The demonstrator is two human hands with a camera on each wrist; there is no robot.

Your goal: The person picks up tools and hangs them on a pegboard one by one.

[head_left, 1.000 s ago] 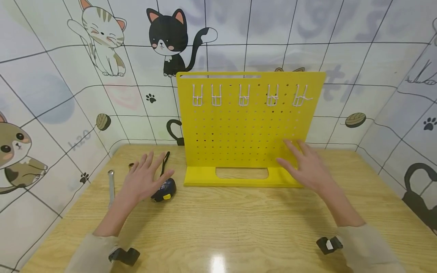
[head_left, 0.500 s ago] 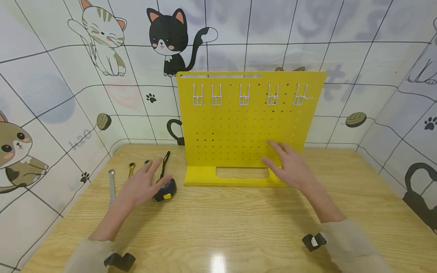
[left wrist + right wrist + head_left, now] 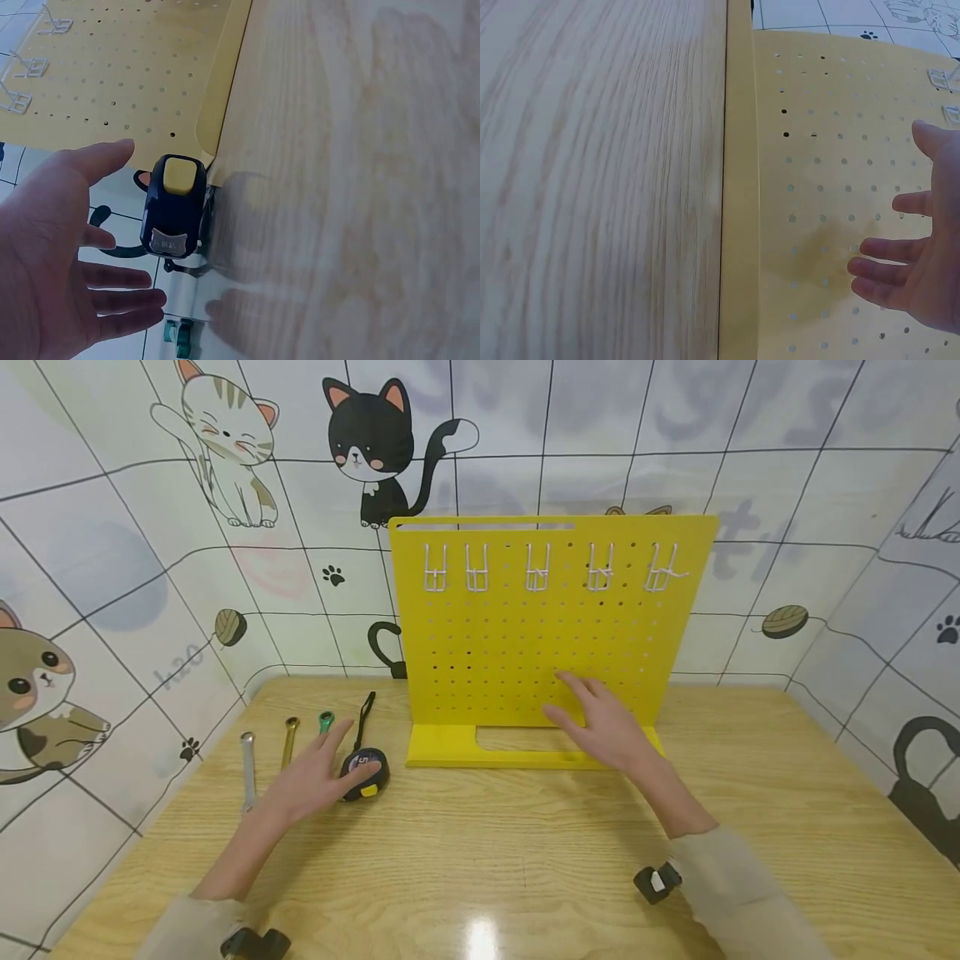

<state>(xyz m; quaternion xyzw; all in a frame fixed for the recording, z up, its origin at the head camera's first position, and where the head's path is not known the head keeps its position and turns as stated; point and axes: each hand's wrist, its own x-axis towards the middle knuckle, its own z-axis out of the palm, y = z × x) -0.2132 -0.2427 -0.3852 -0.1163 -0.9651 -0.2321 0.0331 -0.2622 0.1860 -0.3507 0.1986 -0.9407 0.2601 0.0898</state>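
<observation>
We see our right hand (image 3: 922, 262) at the lower right edge, fingers straight and slightly spread, over a yellow metal pegboard (image 3: 825, 180) dotted with rows of small round holes. Whether the fingertips touch it is unclear. The pegboard's yellow base strip (image 3: 739, 225) meets the pale wood-grain desk (image 3: 600, 180), blurred, on the left.

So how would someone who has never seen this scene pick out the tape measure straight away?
Start at the upright yellow pegboard on the wooden table, then look just off its lower left corner. The tape measure lies there beside the left hand: a squat black case with a yellow button, unlike the slim wrenches further left.
</observation>
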